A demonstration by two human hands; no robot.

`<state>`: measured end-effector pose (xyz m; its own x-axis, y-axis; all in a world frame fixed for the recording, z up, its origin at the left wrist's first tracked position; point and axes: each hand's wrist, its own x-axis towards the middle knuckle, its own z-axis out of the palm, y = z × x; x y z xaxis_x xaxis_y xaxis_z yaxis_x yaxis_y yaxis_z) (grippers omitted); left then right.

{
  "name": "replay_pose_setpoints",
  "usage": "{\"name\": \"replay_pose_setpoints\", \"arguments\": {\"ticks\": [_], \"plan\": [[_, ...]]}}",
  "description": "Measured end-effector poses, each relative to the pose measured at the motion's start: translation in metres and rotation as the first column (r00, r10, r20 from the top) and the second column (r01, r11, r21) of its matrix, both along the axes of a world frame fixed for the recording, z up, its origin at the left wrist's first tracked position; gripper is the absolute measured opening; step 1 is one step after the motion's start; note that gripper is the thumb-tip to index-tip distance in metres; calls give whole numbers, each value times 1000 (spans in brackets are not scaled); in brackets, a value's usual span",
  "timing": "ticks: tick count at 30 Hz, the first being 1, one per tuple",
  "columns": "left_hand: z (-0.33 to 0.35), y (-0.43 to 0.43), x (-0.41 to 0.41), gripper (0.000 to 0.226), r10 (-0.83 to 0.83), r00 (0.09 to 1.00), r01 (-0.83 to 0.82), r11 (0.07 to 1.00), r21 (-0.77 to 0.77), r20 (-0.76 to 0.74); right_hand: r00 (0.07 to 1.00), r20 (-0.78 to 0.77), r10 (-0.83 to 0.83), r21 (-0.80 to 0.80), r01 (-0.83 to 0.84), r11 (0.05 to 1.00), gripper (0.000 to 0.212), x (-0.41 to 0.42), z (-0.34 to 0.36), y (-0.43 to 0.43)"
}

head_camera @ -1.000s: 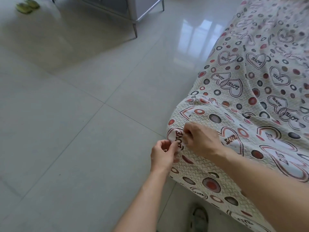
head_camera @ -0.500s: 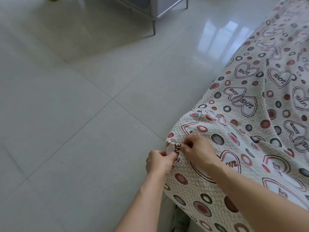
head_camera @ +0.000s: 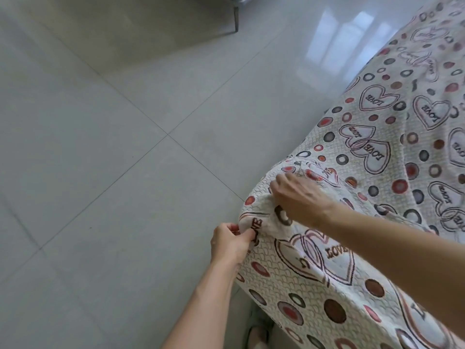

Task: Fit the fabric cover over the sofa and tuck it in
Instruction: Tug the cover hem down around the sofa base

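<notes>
Fabric cover (head_camera: 372, 157), white with red and dark circles and "LOVE" hearts, lies draped over the sofa and fills the right side of the view, its corner bulging toward the floor. At that corner the left hand (head_camera: 230, 244) pinches a fold of the cloth between thumb and fingers, right at a heart printed with red letters. Just above and to the right, the right hand (head_camera: 298, 197) rests knuckles-up on the cover with its fingers curled down into the fabric, gripping a bunched ridge of it. Both forearms reach in from the bottom edge. Below the corner the cloth hangs down the front of the sofa. Pale grey floor tiles (head_camera: 105, 152) spread to the left, glossy with window reflections, and a metal furniture leg (head_camera: 236, 20) stands at the top.
</notes>
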<state>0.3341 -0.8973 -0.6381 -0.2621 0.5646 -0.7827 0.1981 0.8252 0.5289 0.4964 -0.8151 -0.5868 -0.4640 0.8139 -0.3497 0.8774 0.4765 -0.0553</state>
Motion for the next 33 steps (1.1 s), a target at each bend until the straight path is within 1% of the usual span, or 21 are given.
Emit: {"name": "replay_pose_setpoints", "arguments": {"ticks": [2, 3, 5, 7, 10, 13, 15, 17, 18, 20, 22, 23, 25, 26, 27, 28, 29, 30, 31, 32, 33], "plan": [[3, 0, 0, 52, -28, 1000, 29, 999, -16, 6, 999, 36, 5, 90, -8, 996, 21, 8, -3, 15], [4, 1, 0, 52, -40, 999, 40, 999, -28, 0, 999, 46, -8, 90, 4, 996, 21, 9, -8, 19], [9, 3, -2, 50, -77, 997, 76, 996, -46, -5, 998, 30, -63, 37, 62, 997, 22, 8, -19, 18], [14, 5, -3, 50, -138, 990, 136, 989, -50, -34, 992, -33, -119, -15, 119, 993, 22, 10, -28, 14], [19, 15, 4, 57, -254, 961, 266, 957, 115, -106, 968, -133, -214, -27, 213, 977, 23, 20, -36, 9], [19, 42, 27, 48, -277, 961, 269, 923, 275, -10, 898, -224, -379, -25, 384, 923, 21, 17, -41, 0], [11, 65, 44, 38, -343, 939, 332, 891, 309, -19, 827, -223, -517, 44, 538, 842, 36, 20, -47, -4], [0, 87, 55, 39, -453, 886, 461, 842, 280, -95, 741, -139, -657, 95, 670, 736, 60, 30, -49, -5], [-5, 97, 60, 42, -512, 850, 526, 810, 258, -124, 684, -111, -721, 49, 728, 684, 69, 35, -51, -5], [-12, 114, 69, 45, -600, 788, 615, 751, 242, -138, 589, -134, -797, -98, 792, 602, 77, 42, -58, -7], [-17, 128, 77, 44, -646, 755, 650, 716, 255, -110, 527, -224, -820, -244, 784, 571, 69, 50, -65, -6], [-19, 136, 81, 42, -667, 739, 665, 701, 258, -94, 462, -293, -837, -314, 780, 541, 55, 57, -66, -3], [-25, 151, 87, 41, -722, 687, 719, 660, 218, -82, 286, -397, -872, -435, 778, 453, 30, 72, -66, 7], [-29, 158, 90, 43, -742, 666, 739, 646, 191, -68, 226, -419, -880, -453, 787, 418, 23, 80, -67, 13], [-32, 163, 90, 46, -746, 664, 742, 650, 162, -45, 204, -413, -888, -458, 796, 396, 16, 86, -67, 19], [-38, 172, 92, 48, -748, 663, 744, 654, 140, -30, 195, -399, -896, -461, 802, 380, 14, 92, -70, 27], [-43, 180, 93, 43, -753, 656, 751, 648, 131, -38, 224, -368, -903, -468, 794, 388, 19, 96, -71, 35], [-46, 186, 93, 32, -760, 646, 761, 634, 137, -72, 275, -337, -900, -475, 776, 415, 20, 98, -77, 42], [-48, 190, 93, 23, -771, 626, 778, 610, 148, -114, 334, -293, -896, -487, 754, 440, 16, 98, -78, 49], [-48, 192, 93, 17, -784, 604, 796, 583, 165, -145, 380, -257, -889, -505, 731, 459, 10, 98, -79, 54], [-48, 193, 93, 13, -800, 574, 818, 548, 178, -176, 426, -204, -881, -511, 722, 467, 11, 95, -78, 59]]}}
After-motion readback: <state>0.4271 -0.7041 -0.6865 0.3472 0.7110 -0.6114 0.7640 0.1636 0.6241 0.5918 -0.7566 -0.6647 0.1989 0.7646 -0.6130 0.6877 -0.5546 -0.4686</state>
